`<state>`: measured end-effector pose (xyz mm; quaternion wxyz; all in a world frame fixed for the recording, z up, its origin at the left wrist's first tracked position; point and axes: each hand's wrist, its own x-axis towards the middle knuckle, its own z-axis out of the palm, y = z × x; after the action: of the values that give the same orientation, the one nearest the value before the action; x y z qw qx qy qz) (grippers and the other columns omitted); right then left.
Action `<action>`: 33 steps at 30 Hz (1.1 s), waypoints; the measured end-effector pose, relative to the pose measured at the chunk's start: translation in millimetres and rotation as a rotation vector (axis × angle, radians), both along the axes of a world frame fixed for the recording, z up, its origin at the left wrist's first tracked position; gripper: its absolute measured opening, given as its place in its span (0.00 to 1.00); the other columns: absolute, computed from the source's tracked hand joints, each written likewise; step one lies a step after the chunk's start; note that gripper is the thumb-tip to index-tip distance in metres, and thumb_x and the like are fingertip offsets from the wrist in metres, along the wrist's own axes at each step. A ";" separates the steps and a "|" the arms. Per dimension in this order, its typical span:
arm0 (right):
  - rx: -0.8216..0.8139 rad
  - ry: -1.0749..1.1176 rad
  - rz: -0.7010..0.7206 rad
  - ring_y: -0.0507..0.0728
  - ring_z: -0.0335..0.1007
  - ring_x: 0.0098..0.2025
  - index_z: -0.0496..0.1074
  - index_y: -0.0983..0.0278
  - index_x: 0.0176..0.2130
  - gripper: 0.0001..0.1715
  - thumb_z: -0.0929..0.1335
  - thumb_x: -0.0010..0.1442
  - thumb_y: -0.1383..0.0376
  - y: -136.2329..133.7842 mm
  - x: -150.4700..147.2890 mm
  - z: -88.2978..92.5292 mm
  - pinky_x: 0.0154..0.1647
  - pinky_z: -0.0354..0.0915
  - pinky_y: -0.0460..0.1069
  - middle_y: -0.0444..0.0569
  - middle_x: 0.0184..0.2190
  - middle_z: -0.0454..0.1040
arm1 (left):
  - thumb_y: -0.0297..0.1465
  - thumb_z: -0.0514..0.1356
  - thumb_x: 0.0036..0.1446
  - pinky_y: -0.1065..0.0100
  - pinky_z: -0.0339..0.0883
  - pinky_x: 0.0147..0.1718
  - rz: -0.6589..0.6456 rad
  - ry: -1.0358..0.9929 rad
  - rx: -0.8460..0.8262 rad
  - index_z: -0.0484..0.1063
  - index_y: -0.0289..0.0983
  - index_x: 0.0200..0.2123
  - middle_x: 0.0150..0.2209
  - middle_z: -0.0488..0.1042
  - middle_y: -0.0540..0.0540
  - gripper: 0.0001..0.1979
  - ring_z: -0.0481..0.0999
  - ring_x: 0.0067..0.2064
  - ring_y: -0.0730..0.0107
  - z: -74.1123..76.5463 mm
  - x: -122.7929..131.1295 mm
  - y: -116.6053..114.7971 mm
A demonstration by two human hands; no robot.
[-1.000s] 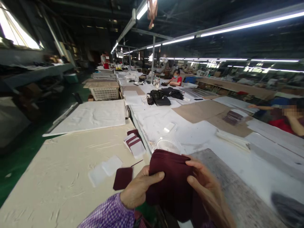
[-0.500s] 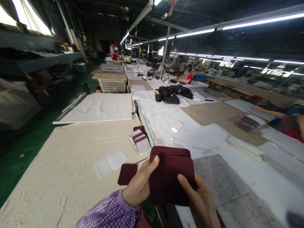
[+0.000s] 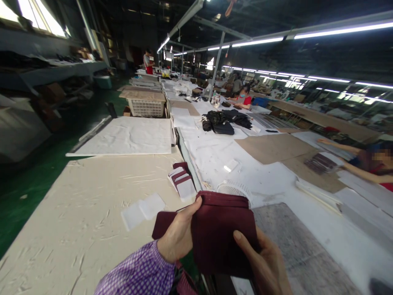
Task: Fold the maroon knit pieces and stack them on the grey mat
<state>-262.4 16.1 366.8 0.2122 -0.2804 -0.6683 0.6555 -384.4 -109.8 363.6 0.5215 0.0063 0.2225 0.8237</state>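
Both of my hands hold a stack of maroon fabric pieces upright in front of me. My left hand, in a purple checked sleeve, grips its left edge with the thumb along the top corner. My right hand grips the lower right side, thumb pressed on the front face. Another maroon piece lies flat on the cream table just behind my left hand. Further back lie a small pile of maroon and white pieces and two white pieces.
A cream table lies to the left, a white-covered table to the right with a small white fan, brown cardboard and black cloth. A person's arm reaches in at far right. Other workers sit further back.
The fabric stack has been squared up and turned from bunched to a flat upright block. My right thumb slid lower on its face. The view shifted slightly.
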 end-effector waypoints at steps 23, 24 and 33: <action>0.116 0.122 0.046 0.59 0.74 0.41 0.66 0.59 0.48 0.27 0.73 0.49 0.58 -4.2 -0.4 16.2 0.39 0.71 0.51 0.50 0.43 0.75 | 0.23 0.65 0.49 0.62 0.70 0.45 0.013 0.458 -0.053 0.77 0.34 0.43 0.40 0.79 0.40 0.16 0.79 0.39 0.61 -0.7 8.2 -17.6; 0.109 0.115 0.062 0.59 0.74 0.40 0.66 0.59 0.46 0.26 0.73 0.49 0.58 -4.6 0.0 19.1 0.39 0.71 0.51 0.50 0.42 0.75 | 0.23 0.65 0.49 0.62 0.70 0.45 0.006 0.467 -0.049 0.77 0.34 0.43 0.41 0.79 0.40 0.16 0.79 0.39 0.61 -0.4 7.9 -19.4; 0.151 0.060 0.143 0.58 0.74 0.39 0.69 0.59 0.43 0.21 0.73 0.49 0.57 -2.2 1.7 20.8 0.37 0.71 0.50 0.48 0.38 0.77 | 0.22 0.62 0.52 0.61 0.68 0.48 -0.036 0.554 -0.006 0.75 0.36 0.47 0.45 0.77 0.40 0.17 0.75 0.47 0.57 2.5 3.5 -29.7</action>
<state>-260.7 13.9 387.6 0.2052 -0.1953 -0.7274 0.6250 -380.8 -139.5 366.1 0.4551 0.2337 0.3590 0.7806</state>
